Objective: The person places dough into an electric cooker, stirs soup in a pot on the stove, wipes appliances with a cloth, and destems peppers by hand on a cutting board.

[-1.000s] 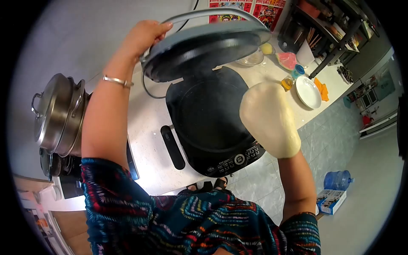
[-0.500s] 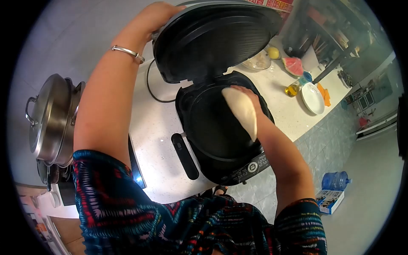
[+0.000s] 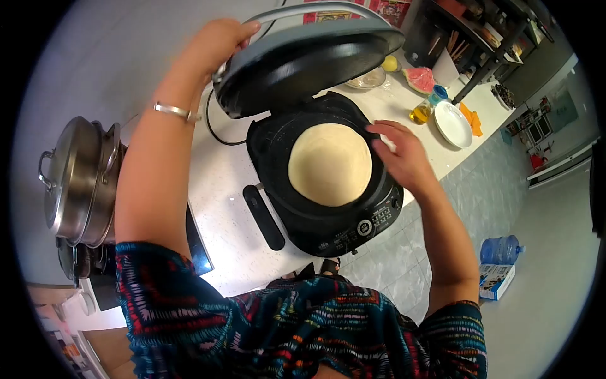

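A round, pale sheet of dough [image 3: 330, 165] lies flat on the black lower plate of an electric griddle [image 3: 271, 161]. The griddle's grey lid [image 3: 303, 63] is tilted up, and my left hand [image 3: 222, 45] has its fingers closed round the left end of the lid's handle [image 3: 315, 9]. My right hand [image 3: 401, 151] is over the plate's right rim, beside the dough, with fingers apart and nothing in them.
Steel steamer pots [image 3: 79, 180] stand on the left. Along the counter [image 3: 218, 240] at the right are a white dish [image 3: 452, 124], an oil bottle [image 3: 421, 112], wrapped watermelon [image 3: 419, 79] and a black shelf rack [image 3: 489, 69]. A blue water jug [image 3: 500, 250] is at the lower right.
The dough has gone from my right hand onto the griddle plate and lies flat. My right hand has let go and moved to the right. The lid, more raised half a second ago, is lower.
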Demonstrator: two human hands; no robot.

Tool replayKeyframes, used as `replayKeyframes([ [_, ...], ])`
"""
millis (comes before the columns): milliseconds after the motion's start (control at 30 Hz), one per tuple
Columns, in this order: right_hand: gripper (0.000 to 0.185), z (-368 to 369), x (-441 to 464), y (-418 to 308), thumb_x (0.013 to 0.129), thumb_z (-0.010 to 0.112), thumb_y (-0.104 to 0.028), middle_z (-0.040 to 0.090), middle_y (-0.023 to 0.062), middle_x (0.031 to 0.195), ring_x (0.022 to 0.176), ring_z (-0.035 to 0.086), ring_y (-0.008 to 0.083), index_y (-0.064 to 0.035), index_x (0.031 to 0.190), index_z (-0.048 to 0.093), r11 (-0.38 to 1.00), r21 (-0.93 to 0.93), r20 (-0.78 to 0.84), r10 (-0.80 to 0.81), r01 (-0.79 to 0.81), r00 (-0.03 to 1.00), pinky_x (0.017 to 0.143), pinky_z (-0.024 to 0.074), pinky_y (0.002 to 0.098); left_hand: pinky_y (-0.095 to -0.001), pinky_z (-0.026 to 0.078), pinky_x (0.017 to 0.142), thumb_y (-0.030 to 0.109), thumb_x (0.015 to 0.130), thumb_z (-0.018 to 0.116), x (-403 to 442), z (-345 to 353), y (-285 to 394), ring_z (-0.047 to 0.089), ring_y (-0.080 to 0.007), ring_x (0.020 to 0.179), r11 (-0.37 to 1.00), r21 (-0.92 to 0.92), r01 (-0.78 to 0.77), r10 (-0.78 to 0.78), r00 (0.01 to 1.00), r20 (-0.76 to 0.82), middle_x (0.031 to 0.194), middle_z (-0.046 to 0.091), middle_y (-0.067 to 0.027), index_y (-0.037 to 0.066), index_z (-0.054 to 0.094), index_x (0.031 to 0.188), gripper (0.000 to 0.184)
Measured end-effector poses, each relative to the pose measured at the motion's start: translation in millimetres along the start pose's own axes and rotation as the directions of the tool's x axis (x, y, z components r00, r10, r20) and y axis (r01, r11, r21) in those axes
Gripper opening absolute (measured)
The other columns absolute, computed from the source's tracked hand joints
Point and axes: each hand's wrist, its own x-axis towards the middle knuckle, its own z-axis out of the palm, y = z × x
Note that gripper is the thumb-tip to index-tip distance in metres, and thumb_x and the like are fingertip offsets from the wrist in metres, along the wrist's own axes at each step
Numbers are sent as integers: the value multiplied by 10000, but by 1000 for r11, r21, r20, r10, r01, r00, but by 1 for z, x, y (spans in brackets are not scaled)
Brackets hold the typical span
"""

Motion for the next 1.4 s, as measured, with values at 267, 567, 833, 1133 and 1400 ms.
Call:
replayKeyframes([
  [267, 213, -64, -124, 49, 810, 543, -56, 577, 92, 1073, 1038, 512, 192, -27, 1017, 585, 899, 255, -143, 399, -355, 906, 924, 353, 297, -380, 354, 499, 345, 792, 558, -115, 61, 7, 419, -290, 483, 979, 205, 7, -18, 998, 53, 537, 461, -176, -8, 491, 605, 405],
  [567, 244, -68, -199, 87, 819, 525, -90, 581, 52, 1062, 993, 508, 147, -42, 1052, 582, 809, 354, -157, 546, -469, 823, 867, 359, 269, -421, 368, 523, 237, 784, 584, -204, 118, -7, 485, -369, 601, 891, 424, -159, 96, 981, 167, 615, 484, -165, 15, 454, 629, 301],
  [833, 211, -63, -218, 101, 794, 575, -111, 584, 101, 1023, 983, 535, 209, -69, 999, 602, 785, 374, -138, 575, -495, 807, 845, 407, 279, -370, 392, 537, 241, 664, 706, -210, 123, 6, 504, -291, 579, 906, 408, 111, -205, 959, 195, 633, 513, -130, 16, 520, 681, 293],
  [1133, 225, -83, -240, 91, 800, 563, -143, 585, 92, 1028, 982, 538, 211, -70, 1010, 603, 711, 428, -173, 670, -558, 722, 840, 418, 302, -201, 321, 504, 12, 651, 657, -210, 90, 7, 376, -93, 550, 999, -19, 35, -37, 992, -120, 738, 468, -38, 7, 529, 887, 268],
  [1400, 235, -86, -275, 83, 807, 552, -124, 592, 90, 1008, 978, 535, 182, -42, 1024, 594, 623, 485, -181, 758, -613, 627, 850, 414, 305, -248, 376, 455, 44, 639, 661, -225, 133, 63, 499, -158, 550, 898, -105, -427, 424, 904, -55, 744, 540, -90, 28, 571, 814, 197],
])
